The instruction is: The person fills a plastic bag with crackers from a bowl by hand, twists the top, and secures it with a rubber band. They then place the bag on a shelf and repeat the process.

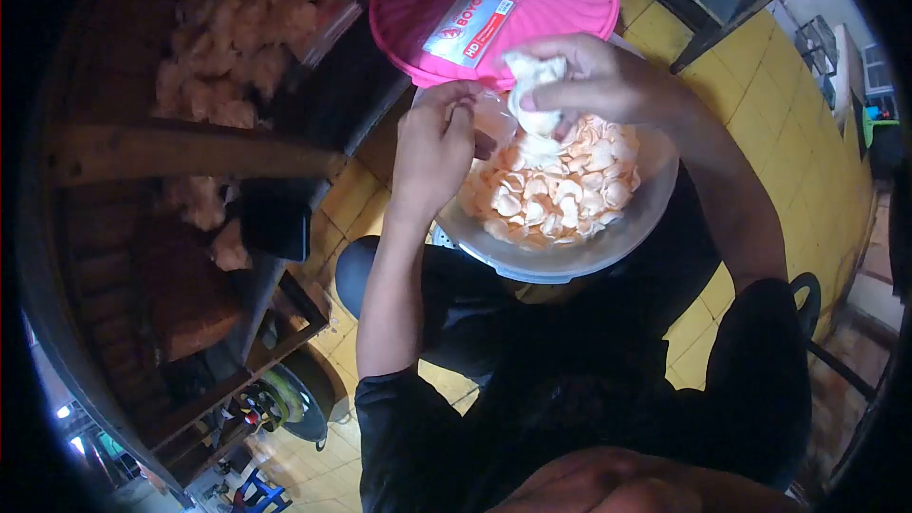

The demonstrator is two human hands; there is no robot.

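Note:
A wide metal basin (546,269) full of pale orange crackers (570,195) sits in front of my lap. Above its far side, my right hand (603,81) is closed around some whitish crackers (537,100); the hand is slightly blurred. My left hand (439,138) pinches the edge of a clear plastic bag (494,119) over the basin's left rim. The bag's mouth is close to the crackers in my right hand. Part of the bag is hidden behind my hands.
A pink plastic basin (560,0) with a BOYO label lies beyond the metal basin. On the left, a wooden shelf (190,147) holds many bagged crackers (247,28). A dark phone-like object (275,223) rests there. Yellow tiles (750,123) cover the floor.

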